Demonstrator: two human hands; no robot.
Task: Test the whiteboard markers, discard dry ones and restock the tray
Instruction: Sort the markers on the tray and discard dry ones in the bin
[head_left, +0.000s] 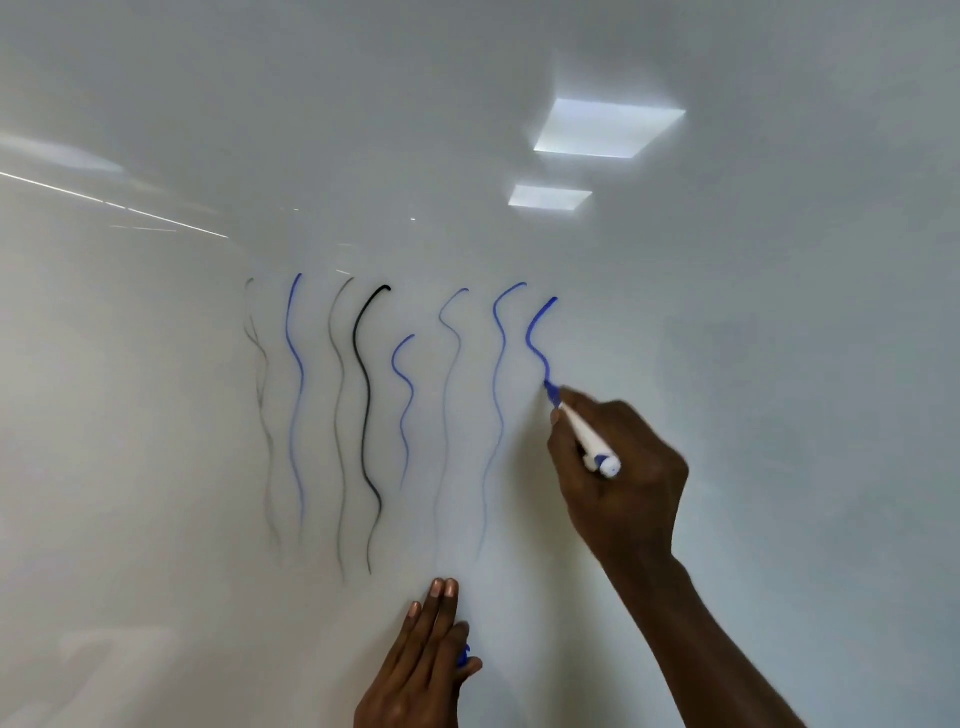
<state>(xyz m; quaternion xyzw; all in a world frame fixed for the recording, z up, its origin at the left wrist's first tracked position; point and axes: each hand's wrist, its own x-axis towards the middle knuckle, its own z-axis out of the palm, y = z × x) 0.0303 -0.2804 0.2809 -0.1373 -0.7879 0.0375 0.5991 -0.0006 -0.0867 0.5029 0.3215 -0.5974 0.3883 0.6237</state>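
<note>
While my right hand (626, 488) at three o'clock is gripping the blue marker (583, 432), my flat left hand (418, 665) at six o'clock is pinching a blue cap (463, 656).

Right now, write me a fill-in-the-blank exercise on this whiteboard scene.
1. The right hand grips a white-barrelled marker whose tip draws a ____ line.
2. The boldest wavy stroke on the glossy white whiteboard is ____.
3. The small blue marker cap is pinched by the thumb of the ____ hand.
Missing words: blue; black; left.
</note>
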